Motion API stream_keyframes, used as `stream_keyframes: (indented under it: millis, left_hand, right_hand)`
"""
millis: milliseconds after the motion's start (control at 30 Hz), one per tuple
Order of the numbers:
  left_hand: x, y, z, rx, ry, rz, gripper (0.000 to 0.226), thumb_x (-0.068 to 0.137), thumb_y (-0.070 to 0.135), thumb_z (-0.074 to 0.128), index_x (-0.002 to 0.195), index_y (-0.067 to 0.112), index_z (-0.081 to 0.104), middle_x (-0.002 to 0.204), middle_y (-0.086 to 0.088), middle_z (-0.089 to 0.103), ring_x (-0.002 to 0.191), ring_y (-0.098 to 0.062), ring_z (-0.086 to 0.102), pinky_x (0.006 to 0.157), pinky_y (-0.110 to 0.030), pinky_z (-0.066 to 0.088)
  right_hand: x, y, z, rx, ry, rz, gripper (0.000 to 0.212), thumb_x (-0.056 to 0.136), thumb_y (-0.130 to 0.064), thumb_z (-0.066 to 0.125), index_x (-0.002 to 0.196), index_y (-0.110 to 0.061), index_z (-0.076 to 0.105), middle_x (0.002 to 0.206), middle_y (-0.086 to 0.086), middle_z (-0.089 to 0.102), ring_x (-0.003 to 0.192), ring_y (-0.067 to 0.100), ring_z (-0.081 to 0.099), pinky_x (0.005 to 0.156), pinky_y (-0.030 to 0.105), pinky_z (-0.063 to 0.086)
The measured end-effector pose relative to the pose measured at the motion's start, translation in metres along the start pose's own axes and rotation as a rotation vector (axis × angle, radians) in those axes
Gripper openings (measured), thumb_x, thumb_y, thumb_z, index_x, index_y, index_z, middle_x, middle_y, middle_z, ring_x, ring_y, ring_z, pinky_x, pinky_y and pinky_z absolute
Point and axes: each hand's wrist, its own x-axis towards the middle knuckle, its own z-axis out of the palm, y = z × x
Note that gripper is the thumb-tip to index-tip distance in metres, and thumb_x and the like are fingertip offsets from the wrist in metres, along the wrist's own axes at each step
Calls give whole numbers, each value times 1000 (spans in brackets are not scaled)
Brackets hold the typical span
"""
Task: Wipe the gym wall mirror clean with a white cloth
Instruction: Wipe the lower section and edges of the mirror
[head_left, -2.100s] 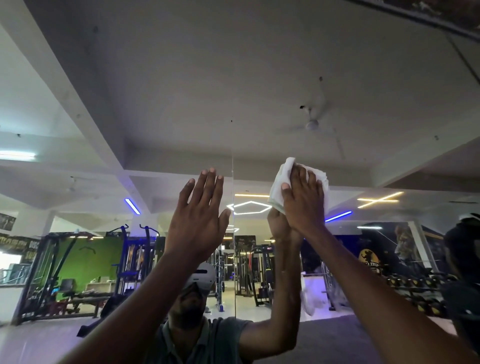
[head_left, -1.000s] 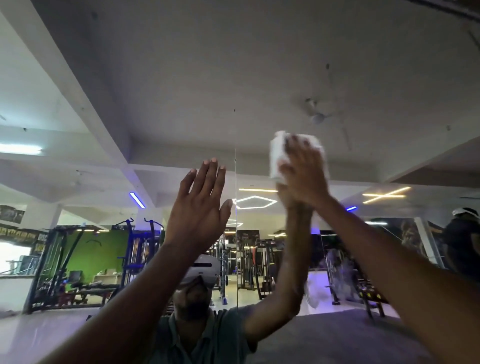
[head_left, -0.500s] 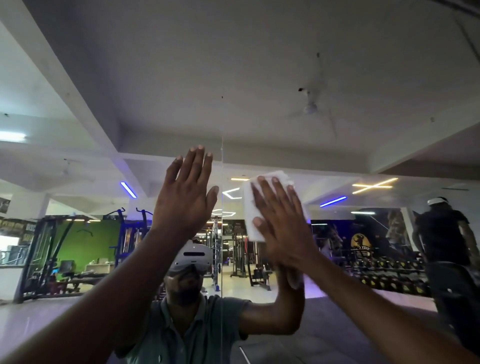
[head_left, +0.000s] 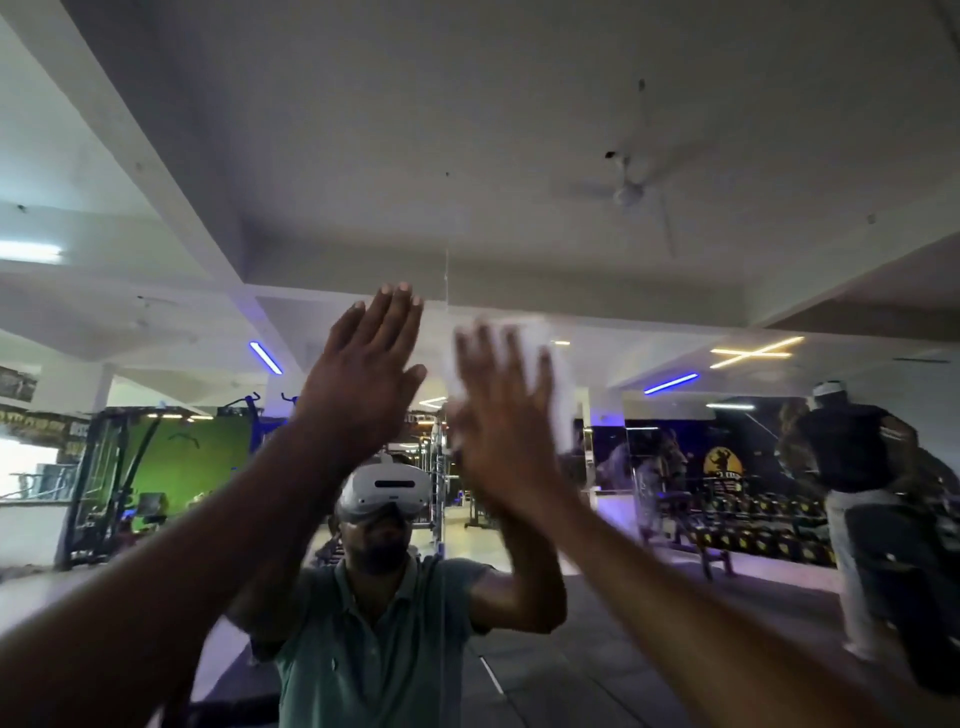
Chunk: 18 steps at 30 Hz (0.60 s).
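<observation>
We press a crumpled white cloth (head_left: 545, 364) flat against the large gym wall mirror (head_left: 571, 156) under our right hand (head_left: 498, 415), fingers spread, blurred mid-stroke. Just beside it, our left hand (head_left: 363, 379) lies open on the glass, fingers straight and together, holding nothing. A thin vertical seam (head_left: 447, 270) rises between the hands. We judge the wiping under way; how much glass is done we cannot tell.

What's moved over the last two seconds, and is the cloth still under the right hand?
The right hand swept the white cloth down and leftward across the mirror, fingers now flat on it, blurred mid-stroke. The left hand stays open, flat against the glass.
</observation>
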Motion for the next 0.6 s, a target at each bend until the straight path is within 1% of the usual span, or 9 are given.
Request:
stream_keyframes:
  millis: [67, 133, 167, 233, 333, 433, 500, 567, 600]
  left_hand:
    - [-18, -7, -5, 9, -9, 39, 71, 103, 39, 27, 164, 3, 28, 171, -18, 24, 160, -32, 23, 127, -47, 14]
    - [-38, -9, -9, 35, -9, 38, 69, 104, 38, 29, 165, 5, 26, 172, -16, 22, 161, -30, 20, 128, -47, 14]
    - [-46, -7, -9, 50, 2, 27, 69, 104, 38, 29, 165, 5, 26, 172, -15, 20, 161, -29, 19, 129, -47, 14]
    - [-58, 0, -8, 64, 17, -3, 68, 105, 37, 30, 165, 4, 26, 173, -15, 19, 161, -30, 18, 129, -46, 12]
    - [-67, 13, -4, 74, 35, -71, 69, 106, 38, 29, 164, 2, 25, 173, -18, 19, 162, -32, 16, 130, -50, 14]
    - [-72, 27, 0, 90, 9, -129, 74, 105, 43, 25, 165, -1, 20, 173, -22, 15, 162, -36, 12, 130, -54, 14]
    - [-77, 35, 1, 87, 1, -147, 75, 106, 44, 25, 164, -3, 18, 173, -24, 14, 162, -37, 11, 130, -55, 13]
    - [-83, 39, 0, 79, 10, -133, 75, 106, 43, 25, 164, -3, 19, 172, -25, 15, 162, -36, 12, 129, -56, 15]
    - [-85, 39, 0, 78, 17, -120, 74, 106, 43, 26, 164, -3, 20, 172, -24, 16, 162, -36, 13, 129, -56, 16]
  right_hand:
    - [-41, -21, -5, 74, -61, -174, 65, 110, -48, 10, 170, -26, 1, 178, 1, -6, 163, 27, -12, 129, 61, -6]
    - [-52, 11, -4, 30, -59, -254, 63, 110, -45, 12, 170, -29, 5, 178, 0, -3, 164, 26, -7, 130, 61, -2]
    - [-50, 39, -1, -8, -46, -223, 63, 109, -44, 18, 170, -29, 9, 178, 1, 2, 164, 27, -2, 129, 62, 3]
    - [-48, 105, 1, -56, -29, -26, 70, 102, -43, 28, 169, -24, 15, 177, 8, 11, 163, 33, 8, 126, 65, 16]
    - [-54, 170, -4, -53, 15, 346, 69, 106, -47, 21, 169, -19, 13, 176, 14, 12, 162, 39, 11, 124, 68, 20]
    - [-55, 124, -5, -25, 82, 557, 73, 104, -49, 21, 168, -14, 19, 174, 17, 20, 158, 45, 21, 122, 70, 23]
    - [-74, 58, 1, -24, 81, 417, 76, 102, -48, 28, 169, -14, 18, 176, 16, 15, 160, 44, 14, 126, 67, 15]
    - [-108, 7, 6, 10, -46, 92, 73, 106, -49, 22, 170, -18, 10, 178, 12, 1, 163, 40, -2, 129, 64, 3]
    - [-119, 0, 6, 26, -80, -55, 70, 107, -48, 21, 170, -20, 9, 178, 9, -1, 163, 38, -5, 129, 64, 3]
